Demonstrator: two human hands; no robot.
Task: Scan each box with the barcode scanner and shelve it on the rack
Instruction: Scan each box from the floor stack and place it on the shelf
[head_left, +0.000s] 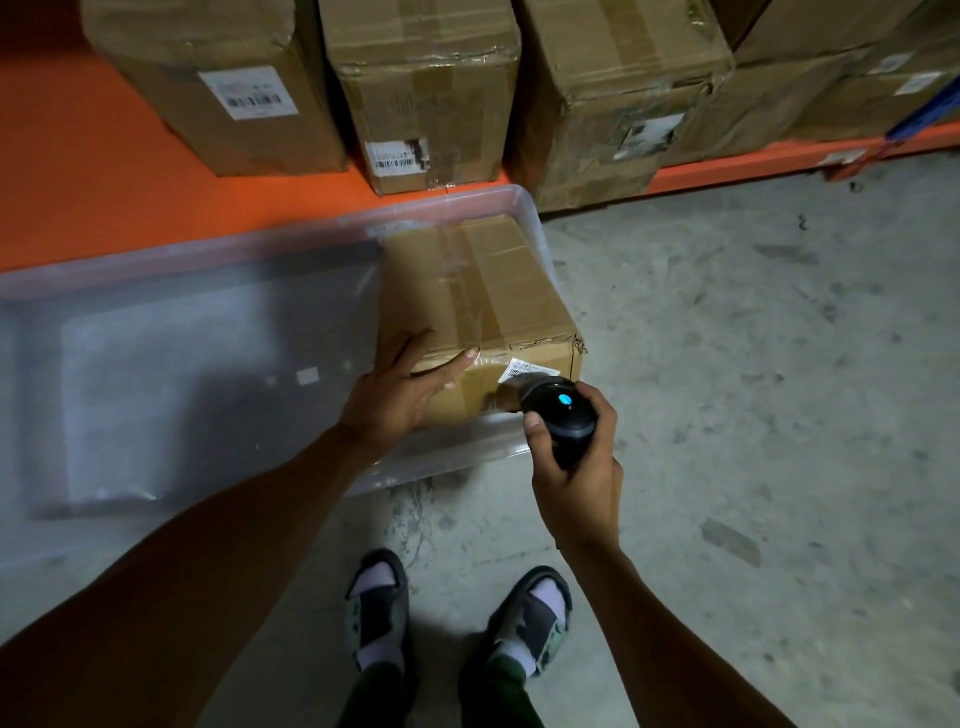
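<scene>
The right hand is wrapping its fingers tight around the black barcode scanner, whose blue light is glowing on top, and it is pointing the scanner's nose right at the white label on the near face of a cardboard box. That box is sitting in the right end of a clear plastic bin, which is resting on the concrete floor just in front of the orange rack shelf. The left hand is lying against the box's near left corner, fingers straight and spread along the side, thumb stretching across the front face toward the label, steadying rather than gripping. Up on the shelf, a row of taped brown boxes is standing side by side: one at the left, one in the middle and a crumpled one to the right, with more boxes trailing off beyond. Down below, two feet in socks and sandals are standing on the floor.
</scene>
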